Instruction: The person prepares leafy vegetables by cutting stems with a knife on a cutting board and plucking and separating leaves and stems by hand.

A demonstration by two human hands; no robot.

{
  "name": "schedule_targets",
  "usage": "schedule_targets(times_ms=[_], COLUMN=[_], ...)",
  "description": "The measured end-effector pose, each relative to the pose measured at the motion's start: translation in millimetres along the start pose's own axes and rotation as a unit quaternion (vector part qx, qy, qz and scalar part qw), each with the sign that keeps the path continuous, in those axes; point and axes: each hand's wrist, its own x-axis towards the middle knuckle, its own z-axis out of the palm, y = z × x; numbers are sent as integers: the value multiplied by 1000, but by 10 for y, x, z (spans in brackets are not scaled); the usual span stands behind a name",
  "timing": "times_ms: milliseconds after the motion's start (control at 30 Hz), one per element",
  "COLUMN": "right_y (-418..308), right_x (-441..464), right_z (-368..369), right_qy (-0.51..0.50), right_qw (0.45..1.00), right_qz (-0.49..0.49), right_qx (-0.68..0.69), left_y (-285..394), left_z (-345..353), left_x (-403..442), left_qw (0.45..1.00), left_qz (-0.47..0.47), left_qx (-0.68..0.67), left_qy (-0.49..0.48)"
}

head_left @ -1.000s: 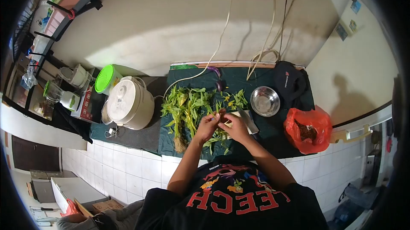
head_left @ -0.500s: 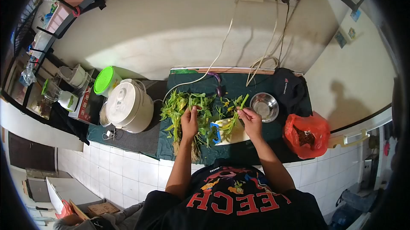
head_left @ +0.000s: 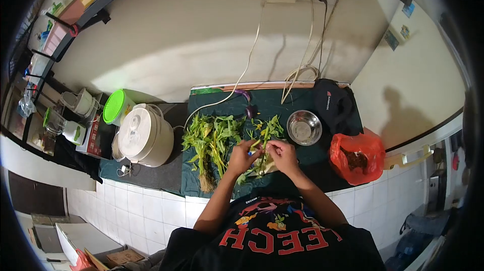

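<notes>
My left hand (head_left: 243,158) and my right hand (head_left: 283,157) are close together, both pinching a stalk of leafy greens (head_left: 273,128). Its leaves point away from me, and its lower end hangs toward my body. Beneath the hands lies a pale cutting board (head_left: 273,166), mostly covered. To the left, a bunch of rooted leafy greens (head_left: 205,142) is spread on the dark green tablecloth (head_left: 194,175). A steel bowl (head_left: 304,129) stands beyond my right hand. An eggplant (head_left: 250,112) lies behind the greens.
A white rice cooker (head_left: 146,135) and a green-lidded container (head_left: 116,107) stand at the left. On the right are a black cap (head_left: 331,104) and an open red plastic bag (head_left: 371,169) with brownish scraps. White cables (head_left: 250,64) run down the wall onto the table.
My left hand has left the bunch and moved right, meeting my right hand on the stalk. My right hand has shifted slightly left and toward me. The whole view has shifted slightly.
</notes>
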Motion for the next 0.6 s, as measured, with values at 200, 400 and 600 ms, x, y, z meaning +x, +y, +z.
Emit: schedule_targets(times_ms=[200, 400, 600], right_y=[16, 336, 873], right_x=[-39, 35, 483], right_z=[63, 19, -328], right_qy=[-5, -28, -3], right_qw=[985, 986, 978], right_qz=[-91, -33, 205], right_qx=[-146, -161, 28], left_y=[-6, -256, -707], left_z=[81, 56, -29], left_x=[-162, -114, -93], left_qw=[999, 996, 989], left_qz=[-37, -79, -106], left_qx=[-6, 20, -88], left_qy=[-17, 21, 50])
